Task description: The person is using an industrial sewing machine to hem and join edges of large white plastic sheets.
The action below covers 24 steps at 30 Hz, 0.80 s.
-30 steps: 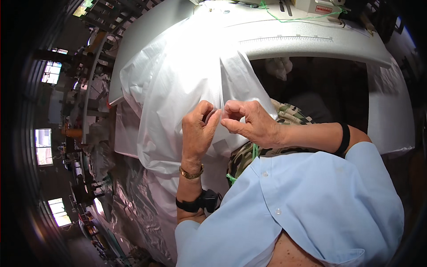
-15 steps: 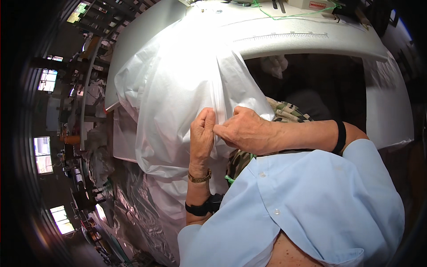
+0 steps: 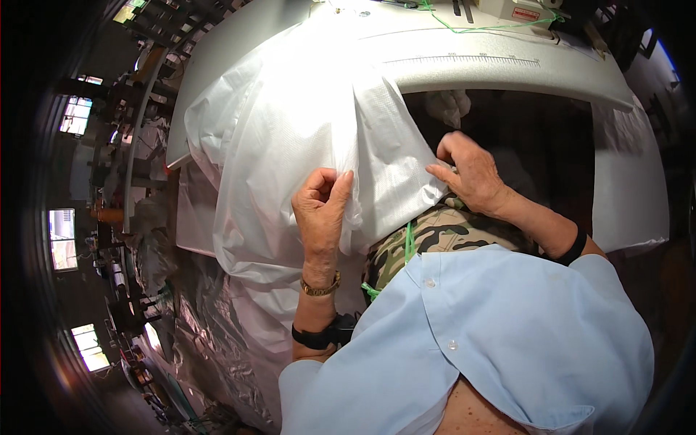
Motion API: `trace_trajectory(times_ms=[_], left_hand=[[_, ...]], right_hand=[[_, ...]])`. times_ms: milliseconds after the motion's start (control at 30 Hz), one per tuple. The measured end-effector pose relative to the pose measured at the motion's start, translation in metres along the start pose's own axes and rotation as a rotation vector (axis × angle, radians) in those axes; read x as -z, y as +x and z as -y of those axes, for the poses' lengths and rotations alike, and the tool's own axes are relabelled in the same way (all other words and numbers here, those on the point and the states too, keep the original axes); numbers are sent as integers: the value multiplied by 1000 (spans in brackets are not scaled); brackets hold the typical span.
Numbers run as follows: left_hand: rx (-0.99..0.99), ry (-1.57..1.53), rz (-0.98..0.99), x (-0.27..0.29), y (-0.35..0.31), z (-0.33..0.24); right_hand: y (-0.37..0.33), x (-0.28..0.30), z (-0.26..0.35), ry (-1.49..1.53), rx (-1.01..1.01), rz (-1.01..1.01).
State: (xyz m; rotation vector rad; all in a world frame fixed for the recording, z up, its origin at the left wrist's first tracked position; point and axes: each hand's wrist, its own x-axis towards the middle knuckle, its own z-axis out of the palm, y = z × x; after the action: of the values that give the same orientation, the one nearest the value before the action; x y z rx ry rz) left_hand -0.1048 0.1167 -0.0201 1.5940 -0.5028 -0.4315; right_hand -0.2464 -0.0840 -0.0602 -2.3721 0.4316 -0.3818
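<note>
A large sheet of thin white plastic-like material (image 3: 283, 174) hangs in folds over the front of a pale work surface and toward my lap. My left hand (image 3: 321, 206) pinches a fold of it between thumb and fingertips, near its middle. At the sheet's right edge is my right hand (image 3: 471, 174), thumb and index finger apart. Its thumb tip lies close to that edge, and I see nothing gripped in it.
The pale work surface (image 3: 478, 69) has a printed ruler scale along its front. A green cord (image 3: 464, 29) trails by a light-coloured box (image 3: 518, 10) at the back. A dark opening (image 3: 529, 138) lies right of the sheet. Crumpled silvery sheeting (image 3: 206, 341) is at left.
My right hand has left the fold beside my left hand and moved right and up to the sheet's right edge, its fingers parting. My left hand has shifted slightly left, still pinching the sheet.
</note>
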Motion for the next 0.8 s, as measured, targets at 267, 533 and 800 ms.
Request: trace_trajectory(times_ms=[267,533,800], left_hand=[[-404,547,73,-8,-3,-29],[-255,233,241,-5,-4,-21],[-14,25,173,5,-4,-16]], right_hand=[[10,13,59,501,189,274],[11,4,85,379,411,349],[14,-16,93,78,748,240]])
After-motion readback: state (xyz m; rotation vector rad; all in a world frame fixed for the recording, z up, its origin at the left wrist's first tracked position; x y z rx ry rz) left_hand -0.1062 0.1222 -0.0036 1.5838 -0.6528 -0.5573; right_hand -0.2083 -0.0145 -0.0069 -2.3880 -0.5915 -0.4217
